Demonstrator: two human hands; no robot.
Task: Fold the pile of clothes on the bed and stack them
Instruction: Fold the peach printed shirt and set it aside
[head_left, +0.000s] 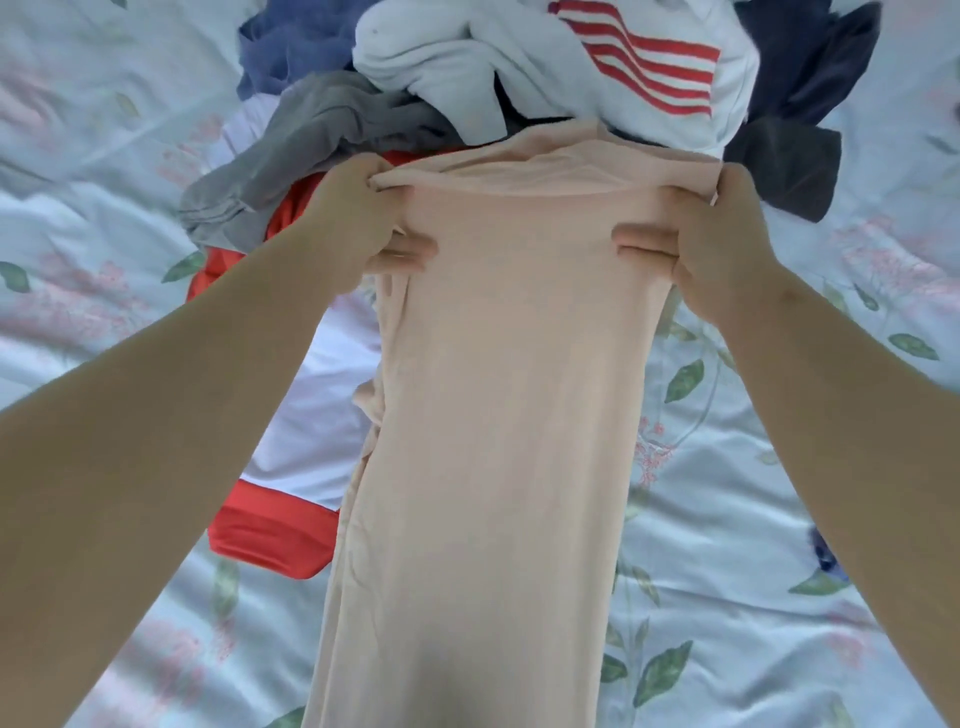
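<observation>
Flowery sheets cover the bed (779, 519), with a messy pile of clothes (519, 67) at the far end. Both hands, the left hand (353, 218) and right hand (722, 239), pinch the top edge of a soft, thin, long peach garment (493, 415) held over the bed. It looks ready to be folded in half next.

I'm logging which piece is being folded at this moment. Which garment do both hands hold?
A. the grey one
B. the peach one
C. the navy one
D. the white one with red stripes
B: the left hand and the right hand each grip a top corner of the peach garment, which hangs down between the arms.
</observation>
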